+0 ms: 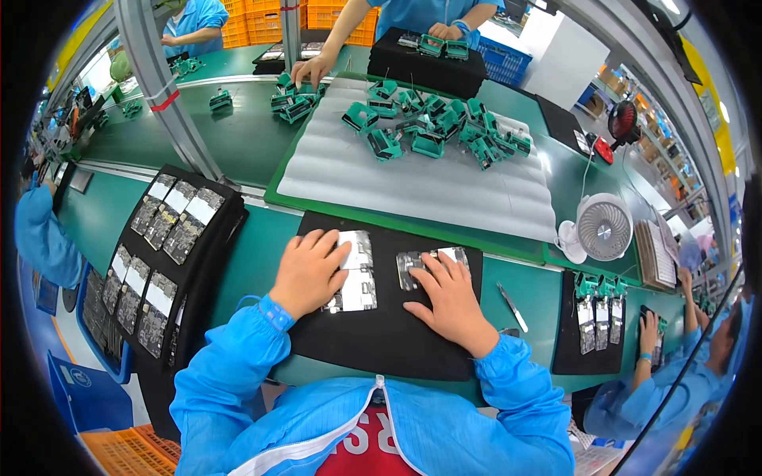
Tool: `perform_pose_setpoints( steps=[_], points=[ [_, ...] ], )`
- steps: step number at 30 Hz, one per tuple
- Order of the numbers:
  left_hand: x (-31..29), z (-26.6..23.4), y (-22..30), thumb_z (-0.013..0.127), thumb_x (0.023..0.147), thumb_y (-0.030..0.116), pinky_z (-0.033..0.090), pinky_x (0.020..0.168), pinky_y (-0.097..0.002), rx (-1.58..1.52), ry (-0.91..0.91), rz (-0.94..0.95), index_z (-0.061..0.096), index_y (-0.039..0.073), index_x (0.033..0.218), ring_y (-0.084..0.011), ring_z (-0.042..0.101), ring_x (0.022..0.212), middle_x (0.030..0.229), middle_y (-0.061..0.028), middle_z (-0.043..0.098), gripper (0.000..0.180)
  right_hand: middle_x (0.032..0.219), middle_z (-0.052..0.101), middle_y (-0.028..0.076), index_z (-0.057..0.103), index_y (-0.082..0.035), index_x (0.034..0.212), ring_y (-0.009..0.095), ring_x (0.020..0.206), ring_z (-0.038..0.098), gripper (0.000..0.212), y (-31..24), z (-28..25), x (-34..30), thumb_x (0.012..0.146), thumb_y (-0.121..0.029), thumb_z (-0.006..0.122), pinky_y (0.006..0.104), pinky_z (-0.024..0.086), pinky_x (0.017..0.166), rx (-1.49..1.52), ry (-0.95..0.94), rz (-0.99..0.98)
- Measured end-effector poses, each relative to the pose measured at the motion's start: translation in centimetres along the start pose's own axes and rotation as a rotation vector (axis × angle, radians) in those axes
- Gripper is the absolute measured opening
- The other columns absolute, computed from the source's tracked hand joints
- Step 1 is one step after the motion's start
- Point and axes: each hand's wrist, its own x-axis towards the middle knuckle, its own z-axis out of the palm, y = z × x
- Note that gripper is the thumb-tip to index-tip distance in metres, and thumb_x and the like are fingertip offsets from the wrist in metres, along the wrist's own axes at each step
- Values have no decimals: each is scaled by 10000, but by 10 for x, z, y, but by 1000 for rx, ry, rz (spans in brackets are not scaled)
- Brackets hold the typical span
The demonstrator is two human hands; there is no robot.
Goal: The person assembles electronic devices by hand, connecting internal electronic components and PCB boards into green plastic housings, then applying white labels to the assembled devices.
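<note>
On a black mat [381,349] in front of me lie circuit boards with white label areas. My left hand [303,274] rests at the left edge of two of them, an upper board [356,250] and a lower board [361,289], its fingers spread toward them. Over to the right, my right hand [447,301] lies with its fingers stretched across another board [408,270], covering much of it. Neither hand is wrapped around anything. Tweezers [512,307] lie on the green table to the right of my right hand.
A black padded stack [155,262] at left bears several boards. Ahead, green plastic fixtures [429,143] sit on a foam sheet [341,186]. A small fan [603,228] stands at right, near another board-laden mat [565,341]. Co-workers' hands [317,67] reach in across the line.
</note>
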Motion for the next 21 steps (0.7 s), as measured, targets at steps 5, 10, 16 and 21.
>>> perform_pose_setpoints(
  steps=[5,10,16,21],
  points=[
    [-33,-22,21,767,833,339,499,874,-452,122,-29,-258,640,78,1275,-358,586,1076,1274,-197,602,529,1457,495,171,592,-113,1320,423,1384,418,606,-14,-21,-41,809,-358,804,583,344,1130,274,-137,-23],
    [-47,-41,62,786,828,288,548,772,-416,32,-108,-206,618,13,1293,-355,617,995,1226,-233,621,566,1463,492,150,587,-137,1359,387,1415,399,638,-35,-27,-72,797,-324,822,602,310,1165,435,-190,-55],
    [-44,-49,81,780,828,209,549,718,-403,-264,-214,-109,643,16,1259,-308,649,851,1122,-172,679,492,1305,607,177,589,-59,1303,379,1212,569,575,7,-39,-77,761,-9,776,466,475,1017,373,147,161],
    [-16,-45,97,828,750,145,529,682,-391,-486,96,193,677,92,1170,-259,667,858,1080,-93,683,450,1102,613,164,629,-28,1157,379,1012,580,355,74,-38,-94,842,-134,752,455,498,857,-35,215,481]
  ],
)
